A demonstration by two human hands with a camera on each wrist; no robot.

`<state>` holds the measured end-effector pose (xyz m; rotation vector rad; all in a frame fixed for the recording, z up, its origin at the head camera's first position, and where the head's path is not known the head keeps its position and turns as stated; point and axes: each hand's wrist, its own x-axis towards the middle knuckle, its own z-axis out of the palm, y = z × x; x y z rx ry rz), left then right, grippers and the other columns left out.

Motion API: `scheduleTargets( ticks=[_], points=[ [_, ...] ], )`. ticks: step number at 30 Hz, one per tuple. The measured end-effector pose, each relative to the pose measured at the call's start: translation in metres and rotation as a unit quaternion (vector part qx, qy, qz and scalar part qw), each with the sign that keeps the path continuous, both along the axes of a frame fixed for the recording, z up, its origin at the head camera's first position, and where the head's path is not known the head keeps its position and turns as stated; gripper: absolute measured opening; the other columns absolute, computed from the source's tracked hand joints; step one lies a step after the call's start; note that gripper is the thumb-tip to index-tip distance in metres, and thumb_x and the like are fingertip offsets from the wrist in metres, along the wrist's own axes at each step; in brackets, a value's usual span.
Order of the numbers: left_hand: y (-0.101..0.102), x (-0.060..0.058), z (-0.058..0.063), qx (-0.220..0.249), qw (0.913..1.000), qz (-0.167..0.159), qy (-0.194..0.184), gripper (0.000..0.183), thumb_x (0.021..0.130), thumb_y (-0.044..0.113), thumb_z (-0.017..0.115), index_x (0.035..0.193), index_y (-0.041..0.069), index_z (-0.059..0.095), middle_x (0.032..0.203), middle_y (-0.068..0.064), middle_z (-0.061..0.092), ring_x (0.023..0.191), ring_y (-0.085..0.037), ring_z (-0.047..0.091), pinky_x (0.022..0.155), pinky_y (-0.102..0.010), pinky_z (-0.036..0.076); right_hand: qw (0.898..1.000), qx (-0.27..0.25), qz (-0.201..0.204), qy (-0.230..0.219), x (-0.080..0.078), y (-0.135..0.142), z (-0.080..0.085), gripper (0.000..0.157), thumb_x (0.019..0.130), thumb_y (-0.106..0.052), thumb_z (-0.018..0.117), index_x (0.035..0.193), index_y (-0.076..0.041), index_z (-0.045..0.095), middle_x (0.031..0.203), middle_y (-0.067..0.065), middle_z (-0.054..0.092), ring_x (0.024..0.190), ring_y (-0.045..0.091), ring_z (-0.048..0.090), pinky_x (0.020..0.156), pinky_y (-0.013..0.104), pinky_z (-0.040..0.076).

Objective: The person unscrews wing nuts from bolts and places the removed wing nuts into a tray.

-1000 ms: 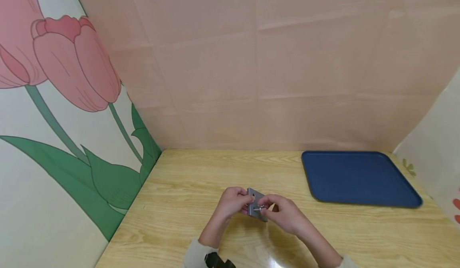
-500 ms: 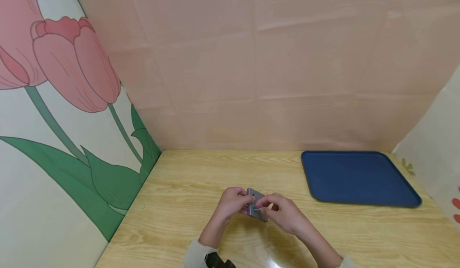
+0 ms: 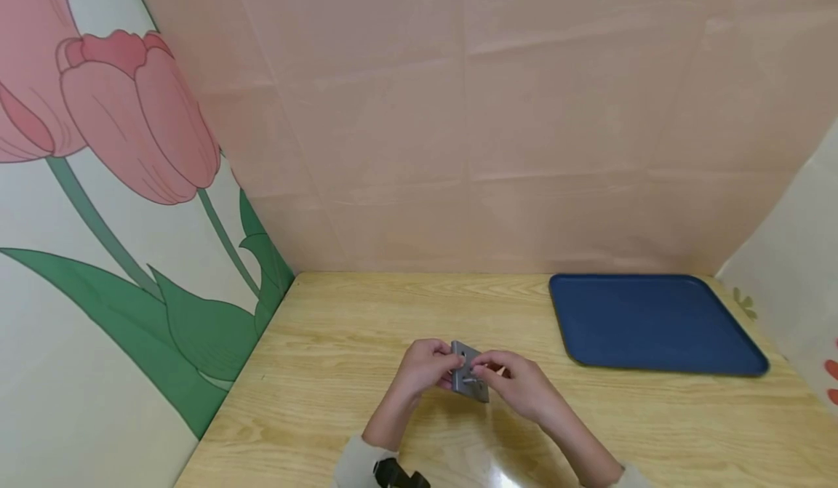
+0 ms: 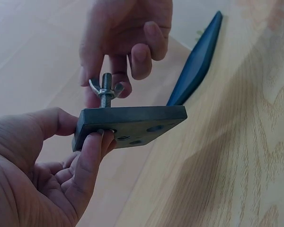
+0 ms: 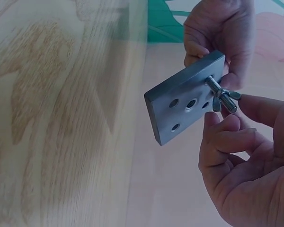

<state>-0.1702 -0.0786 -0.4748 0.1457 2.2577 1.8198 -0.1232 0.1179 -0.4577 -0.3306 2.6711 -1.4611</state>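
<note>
My left hand point(image 3: 422, 368) grips a grey metal plate point(image 5: 163, 113) at one corner, raised over the table and tilted. Several round holes run through the plate. Through a hole near the gripped corner passes a threaded bolt point(image 4: 106, 78), its end sticking out on the right hand's side. Partway along the bolt sits a wing nut point(image 5: 222, 94), apart from the plate's face. My right hand point(image 3: 520, 386) has its thumb and forefinger at the nut's wings, pinching them. Left fingers point(image 4: 90, 153) press the plate's far face by the bolt, where the bolt's head is hidden.
A blue tray point(image 3: 655, 328) lies at the back right of the wood-grain table point(image 3: 314, 401). Behind stands a pinkish sheet-covered wall point(image 3: 458, 146). A tulip-printed panel point(image 3: 131, 219) borders the left side, and a pale wall point(image 3: 785, 255) the right.
The right fingers have shifted round the wing nut, first closing in over the bolt, then moving slightly up, so more of the bolt shows. The left hand and plate have hardly moved.
</note>
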Motion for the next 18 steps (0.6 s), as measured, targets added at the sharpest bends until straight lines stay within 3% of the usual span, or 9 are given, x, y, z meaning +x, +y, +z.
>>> scheduleTargets(
  ticks=[6,12,18],
  points=[
    [-0.0009,-0.0009,-0.0012,0.001,1.0,0.001,-0.002,0.018,0.085,0.013,0.076,0.091,-0.001,0.069,0.077,-0.008,0.071,0.061,-0.016,0.067,0.061,-0.043,0.063,1.0,0.012,0.004,-0.004,0.0005,-0.0006,0.0003,0.018,0.096,-0.028,0.07,0.107,-0.015,0.075,0.096,-0.002,0.067,0.078,0.016,0.052,0.062,0.026,0.045],
    [-0.0015,-0.0012,-0.0018,0.002,1.0,-0.002,0.0,0.017,0.084,0.013,0.076,0.091,-0.001,0.069,0.077,-0.008,0.072,0.061,-0.015,0.067,0.058,-0.038,0.062,1.0,0.008,0.015,-0.019,0.0013,0.0003,0.0006,0.021,0.093,-0.024,0.073,0.109,-0.011,0.074,0.096,0.0,0.064,0.072,0.017,0.053,0.057,0.026,0.045],
    [-0.0009,-0.0015,-0.0026,0.006,1.0,-0.001,-0.002,0.016,0.083,0.011,0.076,0.089,-0.002,0.068,0.076,-0.008,0.071,0.06,-0.015,0.067,0.058,-0.038,0.062,0.999,0.005,0.037,0.001,0.0008,0.0008,-0.0011,0.019,0.091,-0.015,0.074,0.11,-0.012,0.071,0.096,0.002,0.063,0.065,0.012,0.052,0.054,0.024,0.044]
  ],
)
